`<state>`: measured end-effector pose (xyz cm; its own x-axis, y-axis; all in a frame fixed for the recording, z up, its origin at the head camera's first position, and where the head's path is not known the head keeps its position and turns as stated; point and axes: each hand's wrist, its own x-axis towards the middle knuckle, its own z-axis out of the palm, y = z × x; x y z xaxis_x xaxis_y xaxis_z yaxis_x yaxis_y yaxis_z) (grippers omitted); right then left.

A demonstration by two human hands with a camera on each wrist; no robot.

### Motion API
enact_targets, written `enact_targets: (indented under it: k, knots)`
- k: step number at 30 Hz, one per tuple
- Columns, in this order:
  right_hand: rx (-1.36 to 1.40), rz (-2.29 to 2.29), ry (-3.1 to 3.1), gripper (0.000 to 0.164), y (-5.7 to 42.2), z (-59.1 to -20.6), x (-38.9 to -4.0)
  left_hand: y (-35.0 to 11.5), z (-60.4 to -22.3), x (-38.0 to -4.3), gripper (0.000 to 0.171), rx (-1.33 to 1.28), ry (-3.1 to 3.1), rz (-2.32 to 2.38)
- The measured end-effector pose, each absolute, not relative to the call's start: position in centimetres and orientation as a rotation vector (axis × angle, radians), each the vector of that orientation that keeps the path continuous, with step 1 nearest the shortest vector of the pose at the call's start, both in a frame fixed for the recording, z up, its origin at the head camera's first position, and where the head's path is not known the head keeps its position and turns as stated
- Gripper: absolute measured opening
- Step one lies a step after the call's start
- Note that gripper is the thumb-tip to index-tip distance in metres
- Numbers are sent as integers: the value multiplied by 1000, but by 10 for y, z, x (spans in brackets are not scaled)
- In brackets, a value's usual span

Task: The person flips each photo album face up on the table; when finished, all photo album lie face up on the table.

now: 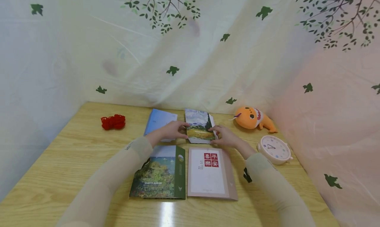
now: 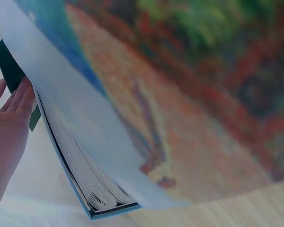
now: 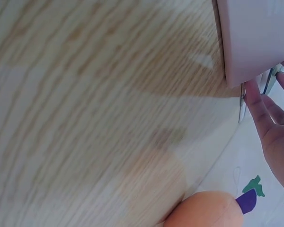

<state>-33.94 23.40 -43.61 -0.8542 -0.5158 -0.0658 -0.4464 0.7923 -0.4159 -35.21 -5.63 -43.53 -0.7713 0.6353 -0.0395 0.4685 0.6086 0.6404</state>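
Note:
My left hand (image 1: 175,129) is at the left edge of a book with a wheat-field painting cover (image 1: 199,129), thumb and fingers against that edge. On its right edge, my right hand (image 1: 227,137) holds the same book, one finger over the cover. It sits in the back row beside a light blue book (image 1: 161,121), partly hidden by my left hand. In front lie a photo album (image 1: 160,177) with a green spine and a pink-and-white book (image 1: 207,174) with red square characters. The left wrist view shows the photo album's cover (image 2: 180,109) close up, with page edges below.
A bundle of red yarn (image 1: 113,122) lies at the back left of the wooden table (image 1: 74,174). At the back right are an orange plush toy (image 1: 247,118) and a round pink clock (image 1: 274,149). A leaf-printed cloth (image 1: 148,72) hangs behind and at both sides.

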Motion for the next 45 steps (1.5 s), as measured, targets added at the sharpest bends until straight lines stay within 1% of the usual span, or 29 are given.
enact_targets:
  k: [7, 12, 22, 27, 32, 38, 45]
  knots:
    - [-783, -562, 2809, 51, 236, -434, -336, -57, -430, -349, 59, 893, 2574, 865]
    - [-784, -568, 2799, 50, 236, -430, -331, -58, -431, -348, 58, 950, 2608, 794]
    - [-802, -640, 2806, 52, 231, -413, -318, -75, -428, -333, 64, 1021, 2621, 850]
    - [-872, -611, 2861, 54, 219, -406, -301, -86, -422, -322, 63, 1090, 2666, 824]
    - [-928, -662, 2874, 57, 203, -403, -279, -96, -419, -311, 62, 1097, 2689, 812]
    - [-896, -754, 2872, 65, 181, -403, -248, -108, -420, -299, 58, 1093, 2741, 793]
    - [-860, -632, 2936, 73, 158, -411, -209, -120, -430, -283, 55, 1084, 2783, 728]
